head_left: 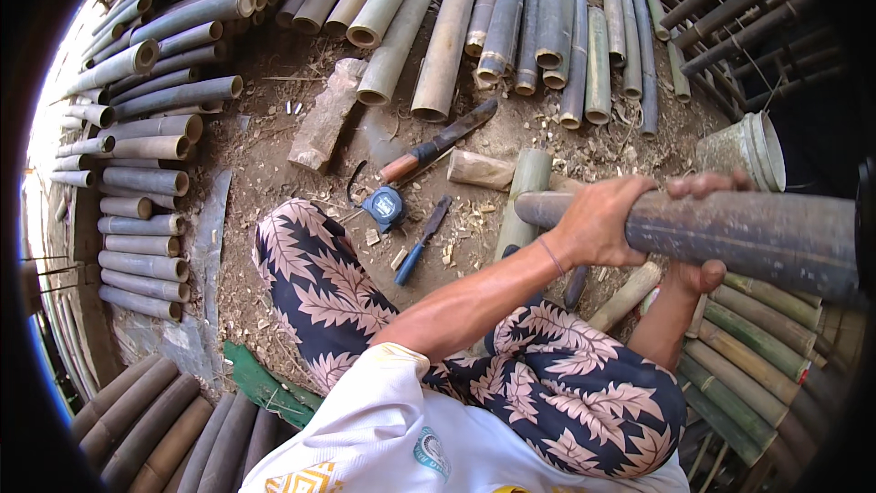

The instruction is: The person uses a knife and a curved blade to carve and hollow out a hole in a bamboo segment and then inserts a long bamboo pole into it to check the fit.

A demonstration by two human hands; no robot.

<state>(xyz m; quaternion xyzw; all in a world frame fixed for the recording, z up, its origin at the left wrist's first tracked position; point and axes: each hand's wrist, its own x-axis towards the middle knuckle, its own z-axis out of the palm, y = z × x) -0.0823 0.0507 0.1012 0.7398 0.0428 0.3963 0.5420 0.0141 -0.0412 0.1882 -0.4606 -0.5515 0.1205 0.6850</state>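
The left hand [598, 219] clamps around a thick, smooth, grey-brown cylindrical bamboo tube [757, 226], held sideways over the right knee; the right hand [692, 277] grips it too, thumb beneath. On chip-strewn brown earth [246, 246] lie a wooden-handled, dark-bladed knife [438, 141] and a rounded blue tape measure [384, 207].

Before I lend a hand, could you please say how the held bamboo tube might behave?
The held bamboo tube is probably stiff, showing no sag beyond the left hand. Its rounded sides could make it roll if set down; its smooth surface may be slippery.
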